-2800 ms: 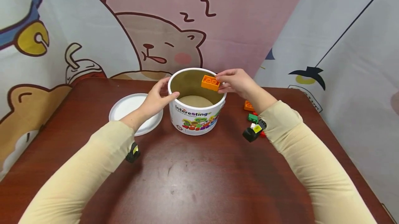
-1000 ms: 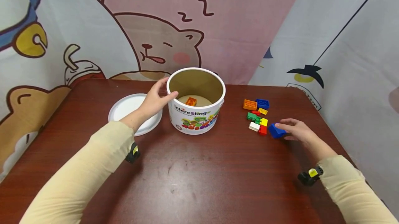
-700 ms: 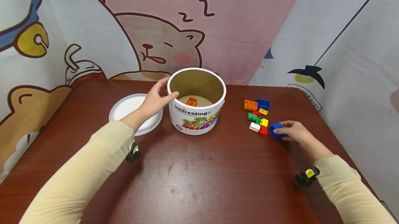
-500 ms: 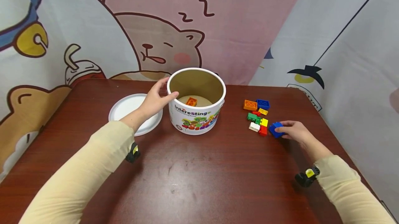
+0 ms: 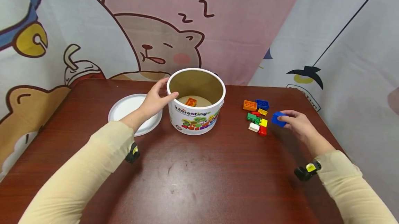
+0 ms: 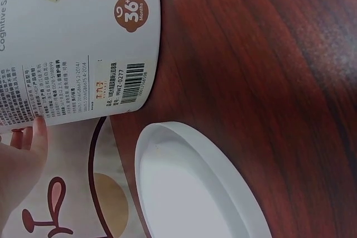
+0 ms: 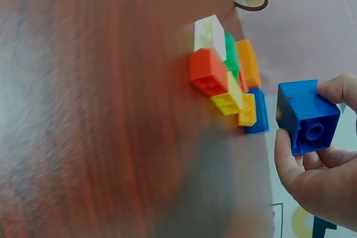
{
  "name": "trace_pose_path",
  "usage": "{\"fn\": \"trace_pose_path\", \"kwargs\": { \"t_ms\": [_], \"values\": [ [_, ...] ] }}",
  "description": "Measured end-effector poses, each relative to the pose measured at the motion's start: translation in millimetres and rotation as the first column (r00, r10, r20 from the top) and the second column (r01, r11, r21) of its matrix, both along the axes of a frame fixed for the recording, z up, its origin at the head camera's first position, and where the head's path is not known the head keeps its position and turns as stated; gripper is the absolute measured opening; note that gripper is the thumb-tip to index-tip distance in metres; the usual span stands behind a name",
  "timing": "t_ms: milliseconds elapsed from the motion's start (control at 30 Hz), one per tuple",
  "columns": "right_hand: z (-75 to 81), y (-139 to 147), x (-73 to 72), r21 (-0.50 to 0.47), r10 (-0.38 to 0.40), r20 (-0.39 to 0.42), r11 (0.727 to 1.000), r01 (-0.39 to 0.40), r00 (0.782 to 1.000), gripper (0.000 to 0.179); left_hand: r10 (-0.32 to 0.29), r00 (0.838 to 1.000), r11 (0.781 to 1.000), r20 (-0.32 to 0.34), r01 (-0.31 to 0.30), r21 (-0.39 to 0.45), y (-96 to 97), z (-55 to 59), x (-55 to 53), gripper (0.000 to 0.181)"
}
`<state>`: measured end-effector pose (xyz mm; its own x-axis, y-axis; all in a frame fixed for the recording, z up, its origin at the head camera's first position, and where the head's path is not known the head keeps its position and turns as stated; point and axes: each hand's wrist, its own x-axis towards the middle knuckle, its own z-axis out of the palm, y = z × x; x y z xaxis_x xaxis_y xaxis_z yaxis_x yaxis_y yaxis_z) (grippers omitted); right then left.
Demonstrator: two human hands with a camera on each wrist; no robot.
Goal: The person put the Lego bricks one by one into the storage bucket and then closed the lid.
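A white bucket (image 5: 196, 118) with printed letters stands upright at the table's middle. My left hand (image 5: 156, 99) holds its left side, thumb at the front of the rim and fingers farther back; in the left wrist view fingers touch its wall. Inside on the bottom lies an orange toy brick (image 5: 191, 102). My right hand (image 5: 299, 124) pinches a blue toy brick (image 7: 307, 115) between thumb and fingers, a little above the table at the right. The brick's hollow end shows in the right wrist view.
Left of the bucket lies a white lid (image 5: 124, 108). A cluster of bricks sits to the right: orange (image 5: 249, 105), blue (image 5: 262, 104), green (image 5: 251, 117), white (image 5: 254, 127), red (image 5: 262, 131) and yellow (image 5: 263, 122). A printed curtain (image 5: 237, 37) hangs behind the table.
The orange brick, earlier in my right hand, now lies in the bucket. My right hand moved to the right, took the blue brick and has raised it slightly. My left hand stays put.
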<state>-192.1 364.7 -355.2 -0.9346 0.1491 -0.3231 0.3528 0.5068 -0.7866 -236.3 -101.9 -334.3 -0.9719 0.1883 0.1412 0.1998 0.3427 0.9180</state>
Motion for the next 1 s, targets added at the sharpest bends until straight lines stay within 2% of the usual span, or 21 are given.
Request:
{"fn": "trace_pose_path", "kwargs": {
  "t_ms": [67,100,400,733,1000],
  "values": [
    [4.7,-1.1,-1.9,0.002,0.002,-0.003,1.000,-0.002,1.000,0.066,-0.001,1.000,1.000,0.001,0.001,0.000,-0.4,-0.4,-0.1,0.064],
    [7.2,-2.2,-3.1,-0.002,-0.023,-0.002,1.000,0.023,1.000,0.064,-0.001,1.000,1.000,0.001,0.001,-0.002,-0.6,-0.6,-0.2,0.064],
    [33.9,-16.0,-12.1,0.007,0.068,-0.038,0.998,-0.068,0.997,0.062,-0.003,1.000,1.000,0.006,0.003,-0.008,-1.5,-0.6,-0.8,0.064],
    [64.6,-46.2,-23.8,-0.051,0.121,-0.075,0.991,-0.125,0.990,0.047,-0.008,1.000,1.000,0.008,0.008,-0.011,-1.8,-0.3,-1.0,0.064],
    [87.8,-79.8,-34.1,-0.127,0.158,-0.093,0.978,-0.169,0.983,0.046,-0.006,1.000,1.000,0.024,0.006,-0.003,-1.6,-0.8,-1.3,0.065]
  ]
}}
